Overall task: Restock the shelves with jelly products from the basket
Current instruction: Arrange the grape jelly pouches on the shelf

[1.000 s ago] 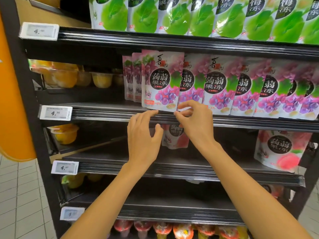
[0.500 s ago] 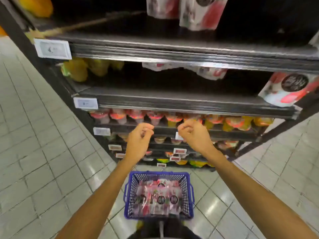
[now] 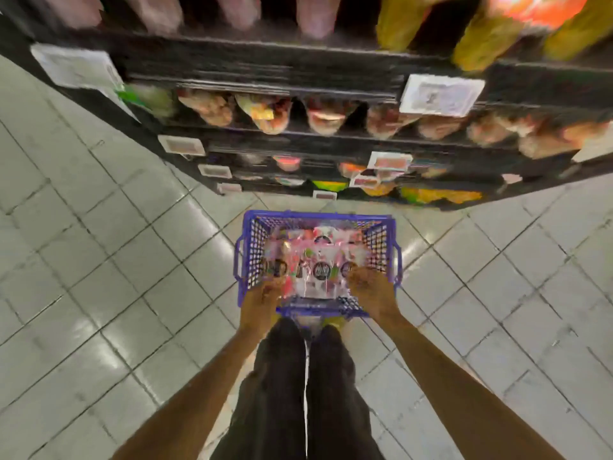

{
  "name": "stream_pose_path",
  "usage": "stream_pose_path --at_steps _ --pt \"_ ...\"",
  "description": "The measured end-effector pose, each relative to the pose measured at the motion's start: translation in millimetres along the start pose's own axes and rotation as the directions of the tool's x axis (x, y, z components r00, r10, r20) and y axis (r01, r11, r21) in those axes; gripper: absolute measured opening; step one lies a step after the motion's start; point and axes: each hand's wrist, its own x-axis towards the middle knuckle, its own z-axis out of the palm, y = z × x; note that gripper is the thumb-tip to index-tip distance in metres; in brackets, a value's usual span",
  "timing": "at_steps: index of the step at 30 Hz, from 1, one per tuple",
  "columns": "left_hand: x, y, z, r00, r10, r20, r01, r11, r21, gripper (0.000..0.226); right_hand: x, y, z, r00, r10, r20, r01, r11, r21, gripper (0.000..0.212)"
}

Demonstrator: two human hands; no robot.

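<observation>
Person's bent over a blue basket point(image 3: 252, 254) on the tiled floor point(image 3: 99, 260), w/ their dark-trousered legs point(image 3: 298, 393) just at its 6 o'clock side. Basket's packed w/ pink jelly pouches point(image 3: 320, 260), lying flat inside. Left hand point(image 3: 262, 300) is at the basket's 7 o'clock corner, fingertips down among the pouches. Right hand point(image 3: 371, 293) is at 5 o'clock, also on the pouches. Too blurred to tell whether either hand grips one or just touches. Shelves point(image 3: 298, 64) stand at 12 o'clock beyond the basket. Lower rows hold jelly cups point(image 3: 325, 117), w/ white price tags point(image 3: 438, 94) on the front edges.
</observation>
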Motion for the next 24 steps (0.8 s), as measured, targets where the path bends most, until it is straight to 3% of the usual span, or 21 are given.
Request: stream_pose_path --at_steps 4,7,9,12,16,19,24 --pt "51.7 -54.4 43.1 0.996 -0.083 -0.022 0.084 0.996 0.029 0.013 70.8 56.1 39.0 0.999 0.039 -0.016 -0.040 0.998 -0.045 0.049" --pt "94.6 -93.9 74.1 0.991 -0.102 -0.085 0.109 0.990 0.085 0.017 123.6 93.3 66.9 0.995 0.097 -0.033 -0.101 0.979 -0.175 0.024" --pt "120.8 -116.1 86.9 0.982 -0.110 -0.153 0.127 0.986 0.110 0.012 156.2 113.4 84.1 0.995 0.101 -0.018 -0.102 0.958 -0.269 0.026" --pt "159.9 -147.5 98.2 0.961 -0.116 -0.251 0.145 0.984 0.099 0.044 197.8 138.3 106.8 0.991 0.128 -0.036 -0.133 0.965 -0.228 0.023" --pt "204.2 -175.3 106.1 0.945 -0.185 -0.270 0.217 0.972 0.093 0.072 240.3 151.5 137.8 0.986 0.169 -0.015 -0.169 0.969 -0.178 0.018" --pt "230.8 -191.9 106.3 0.941 -0.230 -0.246 0.266 0.956 0.121 0.075 266.0 158.3 158.6 0.974 0.220 0.047 -0.208 0.961 -0.183 0.019" --pt "248.0 -206.9 117.9 0.932 -0.172 -0.320 0.236 0.957 0.172 0.066 285.5 165.9 179.9 0.961 0.273 -0.049 -0.277 0.952 -0.127 0.048"
